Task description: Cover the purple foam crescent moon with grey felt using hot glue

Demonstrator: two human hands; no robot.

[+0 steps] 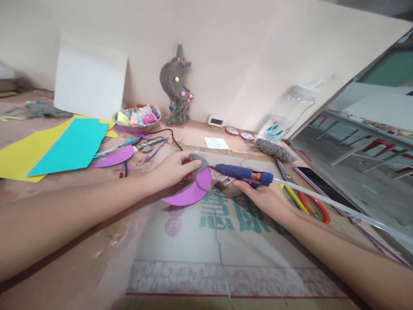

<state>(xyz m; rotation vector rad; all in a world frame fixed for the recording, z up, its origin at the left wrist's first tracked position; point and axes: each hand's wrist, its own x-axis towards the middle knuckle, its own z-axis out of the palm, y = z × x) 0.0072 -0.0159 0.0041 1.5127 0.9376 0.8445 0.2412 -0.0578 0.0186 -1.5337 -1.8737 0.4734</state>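
Note:
My left hand (172, 171) pinches the upper end of a purple paper crescent (189, 195), where grey yarn (200, 161) is wrapped around it. A loop of the yarn lies across the crescent's face. My right hand (266, 197) grips a blue hot glue gun (238, 172), its small red light showing. The nozzle points left and meets or nearly meets the wrapped end; I cannot tell which. From the gun's back a long clear glue stick (329, 204) sticks out to the right. Below both hands lies a printed plastic sheet (193, 249) with a thin yarn strand on it.
Teal card (69, 148) and yellow card (35, 142) lie left, near another purple crescent (116, 157). Behind stand a bowl (137, 127) of clay packets and a grey moon hanging (177, 82). At right are a yarn bundle (274, 149), scissors (318, 206), a phone (325, 187) and a bottle (288, 112).

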